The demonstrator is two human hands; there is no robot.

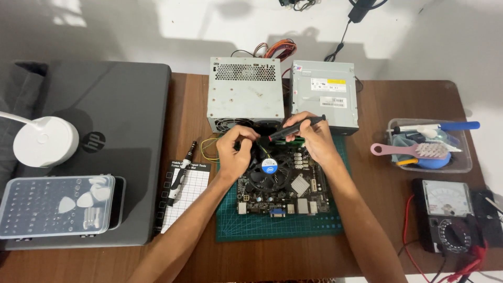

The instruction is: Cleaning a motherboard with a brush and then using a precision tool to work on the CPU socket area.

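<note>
Motherboard (283,188) lies flat on a green cutting mat (251,228) at the middle of a brown wooden table (382,105), seen from above. A round black cooler fan (269,170) sits on the board's upper half, with a small silver heatsink (300,184) just to its right.

The right hand (314,139) is closed around a black pen-shaped tool (296,127), which lies nearly level with its tip pointing left, over the board's top edge. The left hand (234,152) rests at the board's upper left corner, fingers curled in toward the tool's tip; whether it pinches anything is hidden. Both forearms come in from the bottom of the view.

Behind the board stand a grey power supply (245,94) on the left and a silver drive (325,94) on the right, touching side by side, with coloured wires behind them.

To the left lie a closed dark laptop (120,131), a white lamp (44,140), a clear plastic bit case (55,205), and a gridded mat (186,194) with a black screwdriver (181,173) on it. To the right are a clear tray (461,165) holding a pink brush (414,151), and a black analogue multimeter (448,215) with red and black leads.
</note>
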